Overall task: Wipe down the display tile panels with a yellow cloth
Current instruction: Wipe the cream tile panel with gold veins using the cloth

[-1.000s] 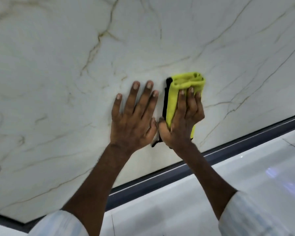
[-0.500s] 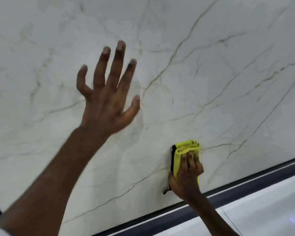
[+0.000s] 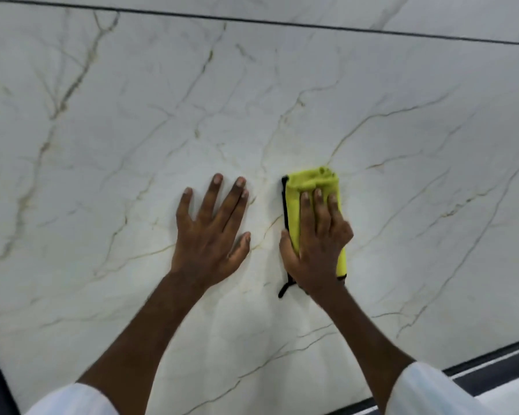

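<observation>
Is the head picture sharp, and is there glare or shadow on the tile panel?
Head view: slightly soft, with motion blur on the sleeves; the tile panel is evenly lit, without strong glare; only faint shadows lie near the left hand and right hand.

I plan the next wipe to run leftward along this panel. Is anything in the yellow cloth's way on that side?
Yes: the left hand lies flat on the tile panel just left of the yellow cloth, a narrow bare gap between them, so a leftward stroke would likely meet it. Nothing visible blocks upward or rightward.
</observation>
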Tool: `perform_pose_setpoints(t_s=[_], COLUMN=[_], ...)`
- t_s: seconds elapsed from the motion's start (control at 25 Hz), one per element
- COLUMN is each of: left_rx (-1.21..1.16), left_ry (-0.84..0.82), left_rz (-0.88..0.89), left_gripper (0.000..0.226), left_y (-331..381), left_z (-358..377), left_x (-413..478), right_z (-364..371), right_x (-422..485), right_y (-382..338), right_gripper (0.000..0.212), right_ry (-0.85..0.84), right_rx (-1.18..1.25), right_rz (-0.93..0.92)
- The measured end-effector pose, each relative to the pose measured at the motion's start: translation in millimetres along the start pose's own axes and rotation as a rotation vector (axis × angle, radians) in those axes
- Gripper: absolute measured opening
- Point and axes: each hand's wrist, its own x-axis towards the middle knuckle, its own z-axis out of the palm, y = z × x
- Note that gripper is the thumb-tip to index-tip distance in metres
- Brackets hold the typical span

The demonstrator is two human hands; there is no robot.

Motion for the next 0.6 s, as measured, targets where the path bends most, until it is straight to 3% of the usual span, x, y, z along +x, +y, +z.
perform_pose_setpoints(t_s=[0.12, 0.24, 0.44, 0.6], left_rx=[-0.121, -0.167, -0.003, 0.053], left_ry=[-0.021, 0.032, 0.051, 0.023], left_rz=[-0.031, -0.012, -0.094, -0.028], left_gripper=[0.072, 0.069, 0.069, 0.071], left_y=[-3.2, -30.2, -119.3, -143.9], left_z=[-17.8, -47.5, -65.9, -48.4], left_x=[6.8, 29.3, 74.7, 57.1], right_z=[-10.7, -20.6, -20.7, -17.0], right_x=[-57.1, -43.5, 131.9, 246.0], right_y=[7.0, 8.3, -18.2, -39.4], right_gripper=[0.072, 0.08, 0.085, 0.083], right_ry=[-0.102, -0.115, -0.05, 0.003], right_rx=[0.01, 0.071, 0.111, 0.051], right_rz=[-0.003, -0.004, 0.055, 0.074])
